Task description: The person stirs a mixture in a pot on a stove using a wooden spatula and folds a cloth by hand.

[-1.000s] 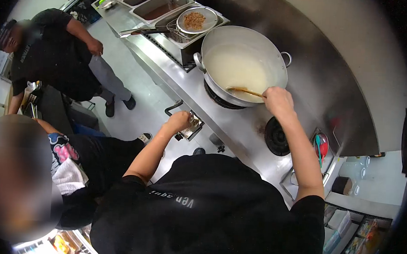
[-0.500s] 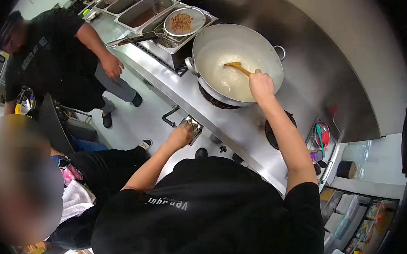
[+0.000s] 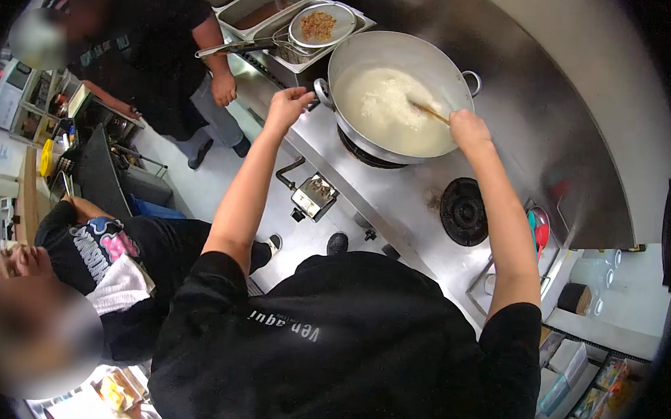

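Note:
A large metal pot (image 3: 353,53) on the stove holds a pale, creamy liquid (image 3: 391,109) with a foamy, rippled surface. My right hand (image 3: 469,130) is over the pot's right rim, closed around the handle of a wooden spoon (image 3: 431,112), whose head is hidden in the liquid. Beside the pot's left loop handle (image 3: 323,93) is my left hand (image 3: 289,107), its fingers partly spread towards the handle; whether they touch it is unclear.
A strainer with brown bits (image 3: 317,26) rests over metal trays at the pot's upper left. An unused burner (image 3: 464,211) lies right of the pot. Two people are at the left, one standing (image 3: 158,37), one nearer (image 3: 156,252). Utensils (image 3: 540,230) sit at the right.
My left hand has risen from the metal box below the counter edge to the pot's left handle. My right hand has moved the spoon rightward through the liquid. The standing person has shifted right.

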### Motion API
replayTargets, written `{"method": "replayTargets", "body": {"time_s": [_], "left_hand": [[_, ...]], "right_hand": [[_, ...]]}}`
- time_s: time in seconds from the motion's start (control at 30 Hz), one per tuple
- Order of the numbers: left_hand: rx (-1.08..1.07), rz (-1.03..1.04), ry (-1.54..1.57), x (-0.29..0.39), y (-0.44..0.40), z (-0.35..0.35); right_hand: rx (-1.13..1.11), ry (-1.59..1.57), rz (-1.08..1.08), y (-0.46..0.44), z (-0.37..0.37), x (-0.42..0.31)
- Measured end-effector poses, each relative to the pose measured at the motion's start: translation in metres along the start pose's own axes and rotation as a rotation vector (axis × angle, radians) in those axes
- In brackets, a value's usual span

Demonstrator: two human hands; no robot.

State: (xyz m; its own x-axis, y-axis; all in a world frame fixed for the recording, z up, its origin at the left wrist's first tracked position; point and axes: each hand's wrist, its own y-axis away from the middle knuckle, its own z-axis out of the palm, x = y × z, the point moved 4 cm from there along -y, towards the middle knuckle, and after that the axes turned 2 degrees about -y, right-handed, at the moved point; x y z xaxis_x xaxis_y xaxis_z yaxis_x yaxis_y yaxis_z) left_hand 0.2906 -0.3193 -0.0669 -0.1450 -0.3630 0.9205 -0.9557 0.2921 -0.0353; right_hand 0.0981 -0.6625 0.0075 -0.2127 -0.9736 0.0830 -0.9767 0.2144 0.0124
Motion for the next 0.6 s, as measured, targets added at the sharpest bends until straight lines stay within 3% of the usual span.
{"method": "replayTargets", "body": {"time_s": [0.1,0.4,0.47,0.6], "left_hand": [[-0.065,-0.188,0.006,0.016,-0.009,0.019],[-0.093,-0.290,0.220,0.015,-0.022,0.034],[-0.083,-0.315,0.249,0.012,-0.025,0.038],[-0.113,-0.333,0.286,0.007,-0.024,0.041]], "right_hand": [[0.003,0.024,-0.067,0.014,-0.014,0.001],[-0.285,-0.005,-0.046,0.043,-0.052,-0.014],[-0.375,0.008,-0.137,0.052,-0.056,-0.025],[-0.310,-0.125,-0.214,0.060,-0.054,-0.052]]}}
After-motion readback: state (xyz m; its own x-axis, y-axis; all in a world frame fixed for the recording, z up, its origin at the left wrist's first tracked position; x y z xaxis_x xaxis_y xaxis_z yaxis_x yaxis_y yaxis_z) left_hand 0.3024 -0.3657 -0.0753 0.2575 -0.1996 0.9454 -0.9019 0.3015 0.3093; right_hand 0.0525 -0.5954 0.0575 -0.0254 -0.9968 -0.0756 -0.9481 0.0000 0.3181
